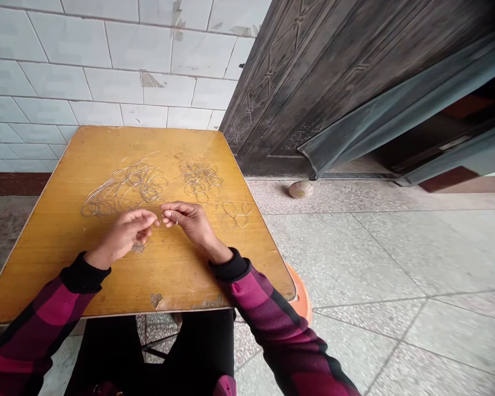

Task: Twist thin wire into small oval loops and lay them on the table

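Observation:
My left hand and my right hand hover close together over a yellow wooden tabletop, their fingertips nearly meeting. Any fine wire between the fingers is too thin to make out. Behind them lie a large tangle of thin silver wire loops and a smaller cluster of wire rings. A few looser rings sit nearest my right hand. A small rough patch of debris lies just below my left hand.
A white tiled wall rises behind the table, and a dark embossed door stands to the right. A round pale object rests on the speckled stone floor. An orange stool rim shows beneath the table's right corner.

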Motion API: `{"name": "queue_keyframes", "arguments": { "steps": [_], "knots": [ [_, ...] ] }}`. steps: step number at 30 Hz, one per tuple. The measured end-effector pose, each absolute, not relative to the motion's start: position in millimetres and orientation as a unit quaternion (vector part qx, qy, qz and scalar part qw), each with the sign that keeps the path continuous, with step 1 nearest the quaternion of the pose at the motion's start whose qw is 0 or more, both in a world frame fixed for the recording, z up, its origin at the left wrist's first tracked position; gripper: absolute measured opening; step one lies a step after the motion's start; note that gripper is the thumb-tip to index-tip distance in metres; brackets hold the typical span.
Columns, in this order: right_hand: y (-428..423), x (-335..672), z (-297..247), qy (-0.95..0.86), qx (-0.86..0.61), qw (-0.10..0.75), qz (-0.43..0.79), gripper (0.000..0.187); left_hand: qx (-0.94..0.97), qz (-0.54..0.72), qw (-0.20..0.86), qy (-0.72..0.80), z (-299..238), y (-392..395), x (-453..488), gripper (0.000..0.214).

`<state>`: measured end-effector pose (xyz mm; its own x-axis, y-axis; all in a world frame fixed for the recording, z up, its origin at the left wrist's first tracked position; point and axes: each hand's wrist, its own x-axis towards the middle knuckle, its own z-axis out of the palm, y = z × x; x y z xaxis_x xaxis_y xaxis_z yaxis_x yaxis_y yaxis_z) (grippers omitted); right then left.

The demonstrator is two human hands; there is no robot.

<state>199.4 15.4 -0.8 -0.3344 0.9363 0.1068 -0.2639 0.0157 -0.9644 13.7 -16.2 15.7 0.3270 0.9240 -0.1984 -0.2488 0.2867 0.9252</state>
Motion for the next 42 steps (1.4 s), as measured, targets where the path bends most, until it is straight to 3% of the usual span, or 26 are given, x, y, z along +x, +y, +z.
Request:
{"name": "queue_keyframes", "arguments": {
  "steps": [3,5,7,12,19,25,31,42],
  "knots": [
    [15.8,199.6,-1.7,-0.549,-0.307,0.481,0.61,0.023,0.361,0.35,0.779,0.375,12.3,-16.7,18.6,0.019],
    [16.4,198.3,-3.9,-0.53,-0.304,0.482,0.628,0.024,0.305,0.378,0.79,0.374,10.4,-15.8,21.1,0.011],
    [16.4,195.6,-7.0,-0.478,-0.307,0.48,0.669,0.028,0.256,0.436,0.77,0.389,9.9,-13.7,22.2,0.005],
    [6.7,183.1,-12.5,-0.374,-0.296,0.485,0.733,0.03,0.194,0.549,0.7,0.414,12.9,-8.4,21.8,0.012],
    [-6.6,172.4,-11.0,-0.458,-0.33,0.54,0.624,0.028,0.228,0.568,0.684,0.397,9.3,-11.4,23.6,0.013],
    [-2.9,178.3,-4.6,-0.458,-0.358,0.548,0.602,0.032,0.276,0.548,0.684,0.396,11.2,-12.5,19.8,0.018],
    [-3.3,183.3,-2.8,-0.532,-0.38,0.51,0.559,0.03,0.323,0.522,0.671,0.415,15.1,-13.7,16.5,0.024],
    [-7.7,187.3,-3.0,-0.716,-0.4,0.442,0.362,0.034,0.348,0.527,0.638,0.441,19.1,-19.7,24.8,0.034]
  ]
}}
